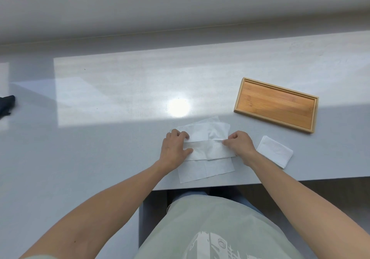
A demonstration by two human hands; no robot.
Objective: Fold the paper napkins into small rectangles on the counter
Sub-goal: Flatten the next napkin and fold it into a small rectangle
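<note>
Napkin (208,148) is laid near the front edge of the grey counter (120,90), partly folded over a flat sheet beneath; its left end is pressed flat by the left hand (176,148), fingers extended, and its fold edge is pinched by the right hand (239,144). 1 folded napkin (275,151) is set just right of that hand, with a wooden tray (276,104) farther back.

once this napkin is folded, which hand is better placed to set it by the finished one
Right. The right hand pinches the napkin at its right end, and the folded napkin lies just right of that wrist. The left hand presses the far left end, so it would probably have to cross over.
</note>
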